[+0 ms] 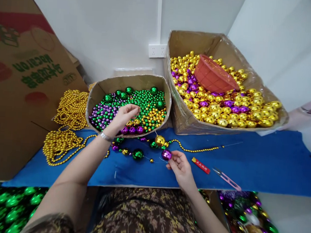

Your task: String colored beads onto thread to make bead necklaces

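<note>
While the right hand (181, 168) pinches a glossy purple bead (166, 154) just above the blue cloth (259, 163), the left hand (124, 116) bunches its fingertips over shiny small beads (148, 102) in a cardboard box (102, 87); whether it holds one, I cannot tell. Green print on the leaning carton (30, 71) is upside down and unreadable.

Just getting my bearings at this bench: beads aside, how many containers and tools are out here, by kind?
Open cardboard boxes of beads: 2
Red plastic basket: 1
Red lighter: 1
Pink thread snips: 1
Total: 5
</note>
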Action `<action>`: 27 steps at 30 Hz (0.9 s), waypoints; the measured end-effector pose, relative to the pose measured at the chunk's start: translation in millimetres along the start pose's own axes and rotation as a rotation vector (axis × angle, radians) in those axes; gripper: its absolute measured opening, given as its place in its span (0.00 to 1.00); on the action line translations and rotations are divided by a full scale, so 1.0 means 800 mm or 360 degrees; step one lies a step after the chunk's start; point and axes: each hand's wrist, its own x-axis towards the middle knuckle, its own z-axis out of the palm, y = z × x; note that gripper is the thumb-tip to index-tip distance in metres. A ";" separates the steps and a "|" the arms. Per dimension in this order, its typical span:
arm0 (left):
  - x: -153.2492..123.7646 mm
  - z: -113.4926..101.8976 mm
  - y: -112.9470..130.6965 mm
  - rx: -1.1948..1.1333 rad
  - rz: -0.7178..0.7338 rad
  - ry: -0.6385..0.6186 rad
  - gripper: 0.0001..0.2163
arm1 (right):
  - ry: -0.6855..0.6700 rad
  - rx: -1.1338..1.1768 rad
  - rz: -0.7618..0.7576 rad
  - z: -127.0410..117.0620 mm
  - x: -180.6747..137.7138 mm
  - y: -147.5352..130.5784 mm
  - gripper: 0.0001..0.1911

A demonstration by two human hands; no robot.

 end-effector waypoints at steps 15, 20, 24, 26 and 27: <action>0.116 -0.058 -0.044 0.1881 -0.0074 -0.0154 0.16 | 0.0019 -0.0021 0.0028 -0.003 0.005 -0.003 0.21; 0.117 -0.064 -0.044 0.1912 -0.0045 -0.0281 0.18 | 0.0000 -0.0034 0.0023 -0.004 0.006 -0.002 0.21; 0.103 -0.064 -0.037 0.1813 0.0040 -0.0217 0.13 | -0.0026 -0.0045 0.0011 -0.001 0.005 -0.001 0.20; 0.084 -0.054 -0.031 0.1587 0.0093 -0.0118 0.13 | -0.0038 -0.0038 -0.0003 0.002 0.005 -0.002 0.20; 0.071 -0.045 -0.028 0.1331 0.0097 -0.0074 0.13 | -0.0042 -0.0035 -0.0006 0.003 0.005 -0.003 0.20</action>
